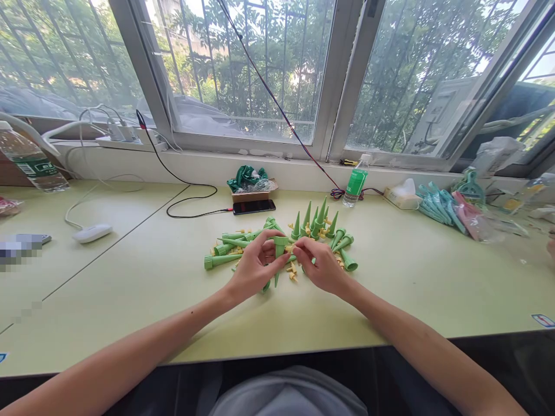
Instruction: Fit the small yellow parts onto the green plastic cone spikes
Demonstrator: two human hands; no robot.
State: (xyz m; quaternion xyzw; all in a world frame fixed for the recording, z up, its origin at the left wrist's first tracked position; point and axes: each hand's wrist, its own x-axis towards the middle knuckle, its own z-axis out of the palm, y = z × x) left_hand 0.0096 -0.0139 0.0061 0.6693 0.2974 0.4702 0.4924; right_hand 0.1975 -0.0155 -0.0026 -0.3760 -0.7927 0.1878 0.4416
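Observation:
My left hand (259, 261) is closed on a green cone (278, 249), its wide end up and its tip pointing down. At the cone's right side, my right hand (319, 263) pinches a small yellow piece (288, 248) near the cone's upper part. Several green cones (222, 260) lie in a pile to the left, with yellow pieces among them. Behind my right hand, several more cones (307, 217) stand tip up, and others (348, 260) lie to the right. Loose yellow pieces (293, 273) rest on the table between my hands.
On the pale table (416, 283) are a black phone (254, 207) on a cable, a small box (251, 188) with green wrapping, a green-labelled bottle (355, 182), tissues (403, 195), bags (442, 208) and a white mouse (92, 233). A large bottle (32, 162) stands far left.

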